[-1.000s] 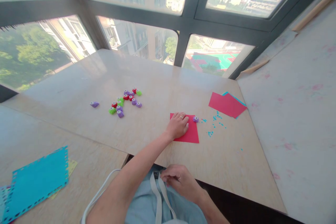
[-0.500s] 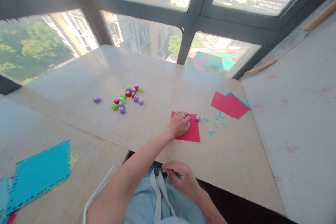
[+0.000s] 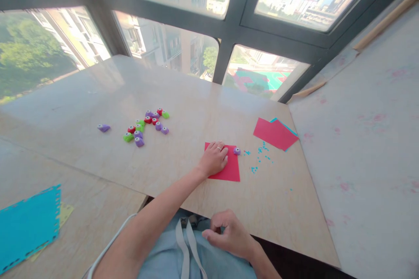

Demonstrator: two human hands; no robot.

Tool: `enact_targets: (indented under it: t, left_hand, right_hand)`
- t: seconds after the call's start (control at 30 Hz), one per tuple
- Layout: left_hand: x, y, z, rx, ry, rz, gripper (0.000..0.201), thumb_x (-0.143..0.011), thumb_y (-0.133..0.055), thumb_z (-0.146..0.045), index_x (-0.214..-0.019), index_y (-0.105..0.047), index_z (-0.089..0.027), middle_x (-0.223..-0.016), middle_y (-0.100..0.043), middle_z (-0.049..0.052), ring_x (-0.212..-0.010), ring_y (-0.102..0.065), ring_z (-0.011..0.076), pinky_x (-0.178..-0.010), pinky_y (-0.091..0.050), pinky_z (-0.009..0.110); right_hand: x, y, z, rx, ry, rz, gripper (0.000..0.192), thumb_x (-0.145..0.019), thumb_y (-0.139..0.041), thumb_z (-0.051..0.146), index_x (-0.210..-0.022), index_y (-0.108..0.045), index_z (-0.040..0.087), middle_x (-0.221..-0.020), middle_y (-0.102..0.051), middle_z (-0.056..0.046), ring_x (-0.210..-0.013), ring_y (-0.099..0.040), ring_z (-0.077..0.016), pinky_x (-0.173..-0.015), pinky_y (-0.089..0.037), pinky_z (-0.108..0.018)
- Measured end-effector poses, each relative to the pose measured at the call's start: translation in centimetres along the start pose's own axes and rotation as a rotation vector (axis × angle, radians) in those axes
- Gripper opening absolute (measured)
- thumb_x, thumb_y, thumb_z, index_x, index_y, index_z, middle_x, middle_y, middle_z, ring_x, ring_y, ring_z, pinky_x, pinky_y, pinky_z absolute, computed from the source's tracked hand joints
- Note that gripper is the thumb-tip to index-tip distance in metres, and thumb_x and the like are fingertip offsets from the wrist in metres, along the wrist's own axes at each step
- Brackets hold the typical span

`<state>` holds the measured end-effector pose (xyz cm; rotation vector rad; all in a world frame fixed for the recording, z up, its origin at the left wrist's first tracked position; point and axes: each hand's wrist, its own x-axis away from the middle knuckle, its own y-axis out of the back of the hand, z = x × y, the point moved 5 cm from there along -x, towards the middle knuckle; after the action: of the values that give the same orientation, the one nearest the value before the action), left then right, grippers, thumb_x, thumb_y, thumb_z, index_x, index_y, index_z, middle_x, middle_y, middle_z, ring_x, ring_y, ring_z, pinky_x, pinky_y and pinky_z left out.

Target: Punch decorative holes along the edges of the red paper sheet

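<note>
My left hand (image 3: pixel 214 159) lies on a square sheet of red paper (image 3: pixel 231 172), its fingers spread over the upper part and pressing it to the table. A purple craft punch (image 3: pixel 237 151) sits at the sheet's right edge, just beyond my fingertips. My right hand (image 3: pixel 229 233) hovers over my lap at the table's front edge. Its fingers are curled in and the thumb points left; nothing shows in it.
Several purple, red and green craft punches (image 3: pixel 139 127) cluster left of centre, with another purple punch (image 3: pixel 104 128) further left. Blue paper bits (image 3: pixel 254 169) lie scattered near red sheets (image 3: pixel 275 134). A blue sheet with punched edges (image 3: pixel 29 226) lies front left.
My view has shifted slightly right. My right hand has moved a little to the right, its fingers curling in. My left hand stays on the red paper.
</note>
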<state>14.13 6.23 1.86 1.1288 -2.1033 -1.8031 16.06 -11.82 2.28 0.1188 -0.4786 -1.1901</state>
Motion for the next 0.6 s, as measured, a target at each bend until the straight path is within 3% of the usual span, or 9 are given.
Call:
enact_targets:
  t: [0.07,0.17,0.23,0.33,0.4,0.47,0.53,0.6]
  left_hand:
    - [0.0,0.0,0.0,0.009,-0.001,-0.003,0.027,-0.093,-0.045,-0.027,-0.112,-0.060,-0.014,-0.124,-0.059,0.016,-0.123,-0.051,0.0276,-0.110,-0.035,0.046]
    - [0.0,-0.1,0.1,0.018,0.001,-0.003,0.026,-0.093,-0.045,-0.026,-0.110,-0.060,-0.015,-0.124,-0.059,0.015,-0.123,-0.050,0.0275,-0.109,-0.035,0.046]
    - [0.0,-0.2,0.1,0.016,0.002,-0.002,0.025,-0.092,-0.046,-0.027,-0.110,-0.060,-0.016,-0.125,-0.058,0.014,-0.124,-0.050,0.0275,-0.109,-0.035,0.046]
    - [-0.1,-0.1,0.1,0.014,0.006,0.004,0.023,-0.091,-0.048,-0.027,-0.108,-0.060,-0.017,-0.124,-0.059,0.014,-0.123,-0.050,0.0274,-0.109,-0.036,0.046]
    - [-0.1,-0.1,0.1,0.020,0.010,0.006,0.022,-0.091,-0.048,-0.027,-0.106,-0.061,-0.016,-0.123,-0.059,0.014,-0.122,-0.050,0.0272,-0.109,-0.036,0.046]
    - [-0.1,0.0,0.1,0.032,0.015,0.006,0.022,-0.091,-0.047,-0.026,-0.106,-0.061,-0.017,-0.122,-0.059,0.014,-0.121,-0.051,0.0269,-0.109,-0.035,0.046]
    - [-0.1,0.0,0.1,0.037,0.018,0.006,0.022,-0.092,-0.046,-0.026,-0.107,-0.060,-0.018,-0.123,-0.059,0.013,-0.121,-0.050,0.0267,-0.109,-0.035,0.047]
    - [-0.1,0.1,0.0,0.034,0.014,0.008,0.024,-0.093,-0.045,-0.026,-0.110,-0.060,-0.018,-0.124,-0.058,0.014,-0.122,-0.050,0.0268,-0.109,-0.034,0.047]
  right_hand:
    - [0.2,0.1,0.5,-0.025,0.024,0.064,0.006,-0.074,-0.068,0.018,-0.077,-0.073,0.017,-0.062,-0.063,0.003,-0.058,-0.055,-0.0097,-0.060,-0.044,-0.020]
    - [0.2,0.8,0.6,-0.053,0.031,0.037,0.029,-0.080,-0.064,0.019,-0.108,-0.071,0.021,-0.081,-0.070,-0.001,-0.072,-0.062,-0.0130,-0.072,-0.050,-0.024]
    - [-0.2,1.5,0.1,-0.066,0.038,-0.101,0.032,-0.084,-0.059,0.021,-0.115,-0.067,0.020,-0.090,-0.071,-0.004,-0.079,-0.065,-0.0150,-0.077,-0.052,-0.027]
    - [-0.7,2.9,-1.4,-0.035,0.056,-0.430,0.034,-0.087,-0.054,0.025,-0.120,-0.062,0.017,-0.104,-0.070,-0.011,-0.093,-0.066,-0.0198,-0.087,-0.053,-0.035]
    - [-0.8,3.4,-2.2,0.052,0.065,-0.635,0.036,-0.089,-0.053,0.027,-0.123,-0.060,0.018,-0.116,-0.067,-0.014,-0.107,-0.062,-0.0237,-0.097,-0.049,-0.043]
    - [-0.9,3.3,-2.4,0.144,0.068,-0.759,0.042,-0.091,-0.051,0.028,-0.132,-0.055,0.019,-0.131,-0.059,-0.015,-0.123,-0.054,-0.0266,-0.106,-0.041,-0.051]
    - [-1.1,2.5,-1.8,0.216,0.087,-0.743,0.051,-0.092,-0.051,0.028,-0.142,-0.046,0.019,-0.144,-0.049,-0.016,-0.136,-0.041,-0.0284,-0.112,-0.033,-0.056]
    - [-1.4,0.5,-0.4,0.257,0.186,-0.499,0.055,-0.090,-0.056,0.029,-0.144,-0.046,0.019,-0.150,-0.044,-0.015,-0.142,-0.033,-0.0297,-0.116,-0.026,-0.056]
